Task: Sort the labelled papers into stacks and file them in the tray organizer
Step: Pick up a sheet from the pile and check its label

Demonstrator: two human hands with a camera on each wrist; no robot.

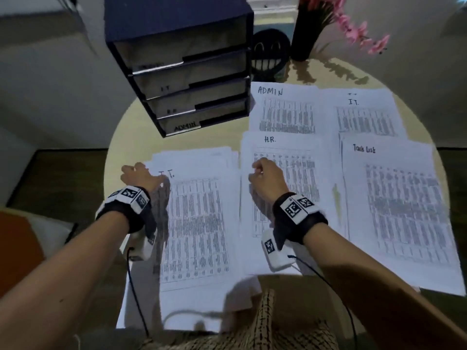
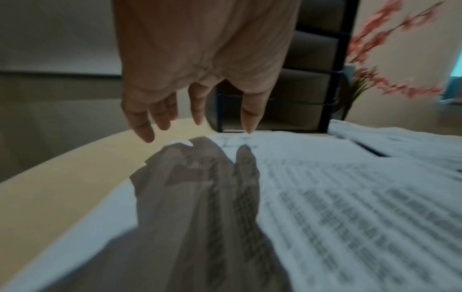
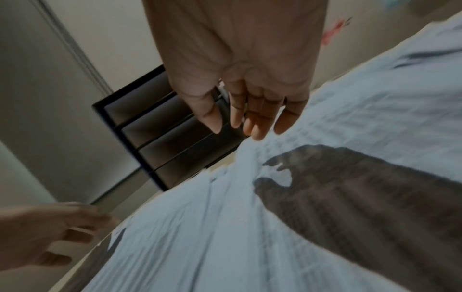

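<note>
I see the unsorted paper pile [image 1: 199, 223] lying on the bench [image 1: 131, 137] before the tray organizer [image 1: 182, 72]. Left hand [image 1: 136, 174] and right hand [image 1: 267, 178] hover with fingers [image 2: 197, 106] released. Sheets are light, limp, slippery; I would pinch a top corner.

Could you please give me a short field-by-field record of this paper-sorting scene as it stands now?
surface: round table
organizer: dark tray organizer, four trays, at the far left
far stacks: ADMIN stack, I.T. stack
near stacks: H.R. stack, Task List stack
unsorted pile: top sheet marked I.T.
left hand: over the pile's far left corner, fingers loose, holding nothing
right hand: over the H.R. stack, holding nothing
background: black vase with pink flowers
</note>
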